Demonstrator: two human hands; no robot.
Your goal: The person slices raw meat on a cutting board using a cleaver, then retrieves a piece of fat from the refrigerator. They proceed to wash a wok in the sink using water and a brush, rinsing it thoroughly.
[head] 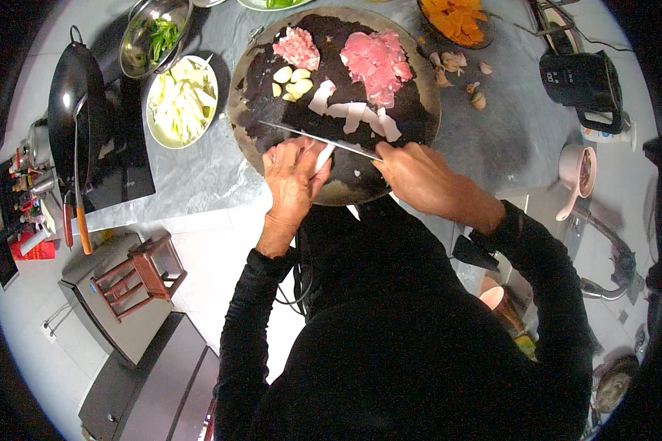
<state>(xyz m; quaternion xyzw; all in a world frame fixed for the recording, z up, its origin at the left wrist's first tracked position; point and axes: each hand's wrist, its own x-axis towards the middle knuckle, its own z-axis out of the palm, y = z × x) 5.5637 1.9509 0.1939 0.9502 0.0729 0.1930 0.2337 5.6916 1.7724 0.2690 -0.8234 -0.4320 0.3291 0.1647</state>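
Observation:
My right hand [419,177] grips the handle of a kitchen knife [323,140], whose blade reaches left over a round chopping board [336,195]. Just below the blade, my left hand [292,171] presses a pale strip of fatty meat [323,159] against the board, its fingers partly hiding it. Beyond the blade lie several cut pieces of pale fat [358,114]. Farther back on the board are a pile of sliced pink meat [376,60], a heap of minced meat [298,48] and several peeled garlic cloves [292,84].
Left of the board stands a bowl of pale sliced vegetable [182,105], near a metal bowl with greens [163,41] and a black wok [77,110]. Rightward are unpeeled garlic [451,62], orange slices [455,22], a black electric kettle [579,82] and a pink ladle cup [574,171].

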